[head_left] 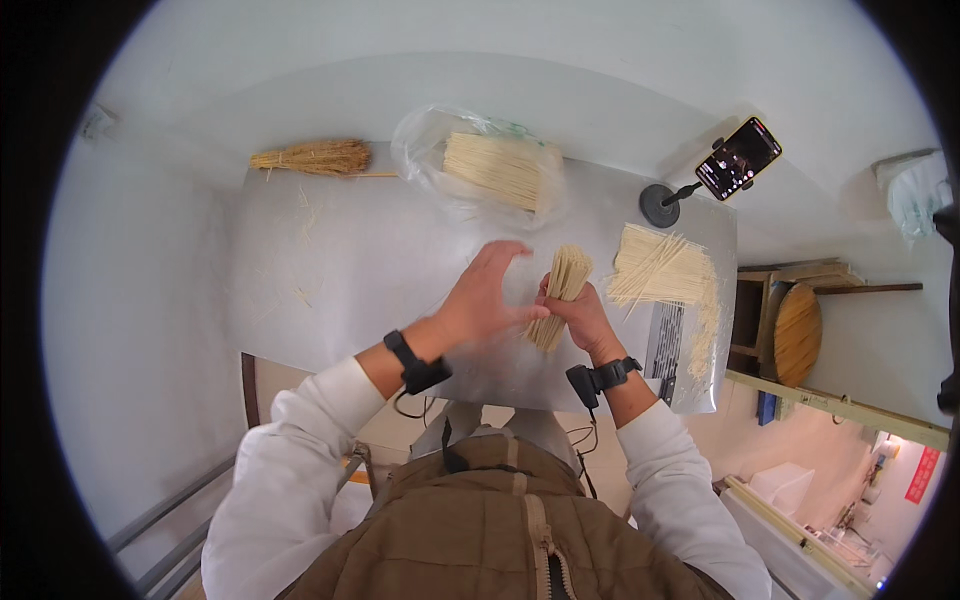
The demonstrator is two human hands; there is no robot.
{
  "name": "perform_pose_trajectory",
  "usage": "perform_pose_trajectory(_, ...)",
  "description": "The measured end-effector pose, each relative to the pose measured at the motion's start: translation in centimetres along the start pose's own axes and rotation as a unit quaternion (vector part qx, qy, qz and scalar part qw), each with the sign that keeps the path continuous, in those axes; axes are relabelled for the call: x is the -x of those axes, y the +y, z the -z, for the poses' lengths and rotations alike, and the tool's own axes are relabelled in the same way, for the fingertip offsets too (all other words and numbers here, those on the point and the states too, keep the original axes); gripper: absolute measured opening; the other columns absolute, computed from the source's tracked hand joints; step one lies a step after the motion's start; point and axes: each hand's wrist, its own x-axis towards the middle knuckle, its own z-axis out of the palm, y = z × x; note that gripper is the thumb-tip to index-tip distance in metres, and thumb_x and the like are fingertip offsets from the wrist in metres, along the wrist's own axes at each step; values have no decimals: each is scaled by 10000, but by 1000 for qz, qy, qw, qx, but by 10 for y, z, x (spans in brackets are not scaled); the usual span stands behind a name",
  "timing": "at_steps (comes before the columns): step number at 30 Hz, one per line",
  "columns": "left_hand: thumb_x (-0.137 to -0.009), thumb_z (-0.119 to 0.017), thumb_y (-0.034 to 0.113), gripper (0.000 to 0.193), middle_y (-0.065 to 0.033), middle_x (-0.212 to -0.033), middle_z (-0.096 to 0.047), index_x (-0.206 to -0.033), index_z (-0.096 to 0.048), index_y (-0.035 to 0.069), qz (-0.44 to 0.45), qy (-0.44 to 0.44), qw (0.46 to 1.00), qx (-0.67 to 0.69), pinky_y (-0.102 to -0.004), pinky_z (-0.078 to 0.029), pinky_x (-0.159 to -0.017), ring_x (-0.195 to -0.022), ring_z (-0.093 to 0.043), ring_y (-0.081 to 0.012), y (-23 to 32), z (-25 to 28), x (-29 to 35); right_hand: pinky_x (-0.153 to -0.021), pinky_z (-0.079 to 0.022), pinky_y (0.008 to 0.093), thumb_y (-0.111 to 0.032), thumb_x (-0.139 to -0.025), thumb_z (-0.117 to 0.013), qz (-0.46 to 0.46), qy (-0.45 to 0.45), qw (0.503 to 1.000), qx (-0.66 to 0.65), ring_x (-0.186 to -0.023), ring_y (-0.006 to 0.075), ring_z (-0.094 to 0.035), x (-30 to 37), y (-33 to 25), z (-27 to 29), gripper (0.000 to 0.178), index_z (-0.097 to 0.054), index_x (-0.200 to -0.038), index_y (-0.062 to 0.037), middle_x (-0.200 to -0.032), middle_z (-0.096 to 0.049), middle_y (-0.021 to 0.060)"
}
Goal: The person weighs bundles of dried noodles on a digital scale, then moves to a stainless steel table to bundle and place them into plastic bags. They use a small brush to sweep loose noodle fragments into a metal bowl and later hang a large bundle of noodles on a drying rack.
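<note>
Above the near half of the metal table, my right hand (580,312) is closed round a bundle of pale dried noodles (570,270). The bundle stands slightly tilted, its strands showing above and below my fist. Just to the left of it is my left hand (485,300), fingers curved and spread apart, a little smeared by motion. Its thumb reaches close to the bundle; whether it touches cannot be told. A loose pile of the same noodles (650,265) lies to the right, with some strands crossed on top.
Noodles in a clear plastic bag (430,150) lie at the back of the metal table (350,270). A straw whisk broom (320,157) is at the back left. A phone (740,158) on a round-based stand and a slotted metal strip (664,345) are on the right, near scattered bits.
</note>
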Motion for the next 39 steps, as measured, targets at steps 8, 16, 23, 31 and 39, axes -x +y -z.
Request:
perform_pose_trajectory(8,-740,-851,624,1049,-191,-1609,-385,-1581,-416,175,-44,-162,981,-95,-566,-253,-1235,-1531,-272,-418,-34,-39,-36,-1041,-493,430,-172,-782,-878,183,-30,928,324,-1269,296,-565,-1,25,5,632,-616,-1349,-73,-1390,-562,132)
perform_pose_trajectory(16,-761,-782,706,1115,-224,-1600,-385,-1600,-358,106,-167,-105,966,-167,-554,-253,-1234,-1511,-314,-418,-11,-44,-56,-973,-524,372,-179,-796,-881,135,48,969,199,-1113,223,-631,11,18,2,602,-619,-1319,-38,-1231,-670,100)
perform_pose_trajectory(23,-976,-623,589,872,-258,-1609,-363,-1587,-349,29,-74,17,997,20,-464,-264,-1244,-1509,-321,-398,16,19,-52,-1050,-466,355,-34,-852,-739,270,42,960,66,-1186,214,-631,28,-57,1,165,-666,-998,-11,-1201,-710,143)
perform_pose_trajectory(31,-1020,-581,541,726,-290,-1529,-470,-1485,-493,-10,50,19,995,84,-444,-316,-1221,-1472,-394,-406,18,-10,-24,-1257,-305,459,-33,-932,-611,243,29,961,-132,-1512,344,-375,47,-91,25,9,-615,-929,-26,-1592,-428,246)
perform_pose_trajectory(39,-968,-683,453,547,-182,-1246,-702,-1298,-665,17,49,-70,988,132,-413,-478,-1056,-1209,-644,-328,70,-31,-32,-1268,-270,492,-43,-913,-619,200,-21,932,-301,-1530,362,-328,61,-84,14,8,-612,-909,-42,-1590,-435,238)
